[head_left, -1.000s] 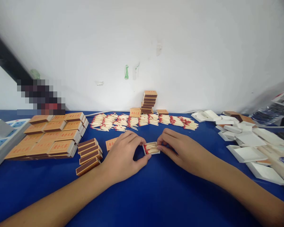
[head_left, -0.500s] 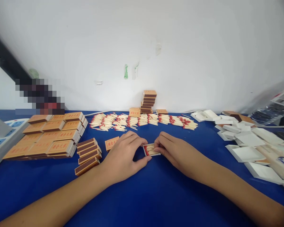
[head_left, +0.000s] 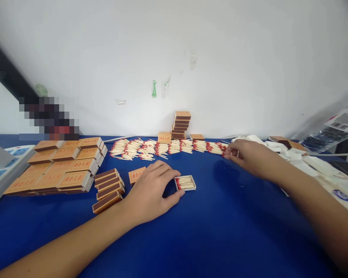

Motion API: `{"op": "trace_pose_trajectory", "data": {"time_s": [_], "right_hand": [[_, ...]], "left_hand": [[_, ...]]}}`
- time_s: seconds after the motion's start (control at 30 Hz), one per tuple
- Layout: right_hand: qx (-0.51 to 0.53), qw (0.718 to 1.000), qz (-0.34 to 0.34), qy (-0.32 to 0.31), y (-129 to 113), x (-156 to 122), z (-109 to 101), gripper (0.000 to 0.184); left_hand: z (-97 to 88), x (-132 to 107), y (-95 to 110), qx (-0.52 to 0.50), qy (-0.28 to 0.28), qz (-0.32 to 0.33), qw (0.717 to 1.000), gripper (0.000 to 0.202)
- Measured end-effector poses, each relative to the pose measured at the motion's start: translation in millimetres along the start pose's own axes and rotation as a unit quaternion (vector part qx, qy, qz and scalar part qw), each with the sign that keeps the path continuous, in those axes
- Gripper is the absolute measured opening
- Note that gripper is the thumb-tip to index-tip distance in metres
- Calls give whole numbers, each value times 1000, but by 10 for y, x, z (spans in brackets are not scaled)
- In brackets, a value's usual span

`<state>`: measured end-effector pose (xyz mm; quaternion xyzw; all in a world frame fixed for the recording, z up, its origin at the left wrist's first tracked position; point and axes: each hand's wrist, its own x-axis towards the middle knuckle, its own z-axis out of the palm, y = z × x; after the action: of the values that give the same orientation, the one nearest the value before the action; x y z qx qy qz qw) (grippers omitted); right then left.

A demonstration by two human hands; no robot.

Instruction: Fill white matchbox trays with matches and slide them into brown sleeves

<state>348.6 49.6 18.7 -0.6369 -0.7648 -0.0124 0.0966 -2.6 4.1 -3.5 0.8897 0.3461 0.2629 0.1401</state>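
Observation:
A small white matchbox tray [head_left: 194, 183] lies on the blue table, with red-headed matches [head_left: 185, 183] lying lengthwise inside. My left hand [head_left: 155, 189] steadies the tray's left end between thumb and forefinger. Farther off to the right, my right hand [head_left: 243, 154] is closed in a pinch at the right end of the row of loose matches [head_left: 162, 148], its fingertips on matches there. Just behind my left hand, one orange matchbox [head_left: 136, 176] is partly covered. Several matchboxes [head_left: 108, 189] lean in a row beside my left forearm, their brown striking sides up.
Stacked orange matchboxes [head_left: 66, 166] fill the left, beside a power strip [head_left: 5, 164]. A short tower of matchboxes [head_left: 182, 123] stands against the white wall [head_left: 234, 69]. White empty trays [head_left: 303, 166] pile up at right, partly behind my right arm, near a plastic-wrapped pack [head_left: 321, 137].
My right hand has left the matchbox tray and moved right and away to the end of the match row. My left hand has stayed at the tray.

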Motion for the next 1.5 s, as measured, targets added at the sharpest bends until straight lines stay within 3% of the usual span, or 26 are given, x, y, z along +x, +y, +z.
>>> {"op": "trace_pose_trajectory", "data": {"time_s": [0.1, 0.2, 0.47, 0.77, 1.07, 1.23, 1.5], "right_hand": [[-2, 999, 27, -39, 157, 42, -17, 12], [12, 998, 24, -55, 143, 41, -6, 15], [32, 999, 10, -36, 98, 10, -7, 17], [140, 984, -95, -63, -482, -169, -11, 27], [146, 980, -72, -117, -402, -163, 71, 22], [156, 979, -88, -97, -498, -188, 69, 21], [176, 971, -156, -49, -976, -367, -24, 14]], "left_hand": [[3, -4, 2, 1, -1, 3, 1000, 28], [0, -8, 3, 3, 0, 5, 1000, 29], [-10, -12, 8, 7, -2, 4, 1000, 29], [12, -7, 2, -6, 1, -7, 1000, 40], [-1, -8, 15, -8, -2, -13, 1000, 43], [-3, -13, 11, -10, -3, -16, 1000, 43], [24, -13, 17, -16, 2, -17, 1000, 51]]}}
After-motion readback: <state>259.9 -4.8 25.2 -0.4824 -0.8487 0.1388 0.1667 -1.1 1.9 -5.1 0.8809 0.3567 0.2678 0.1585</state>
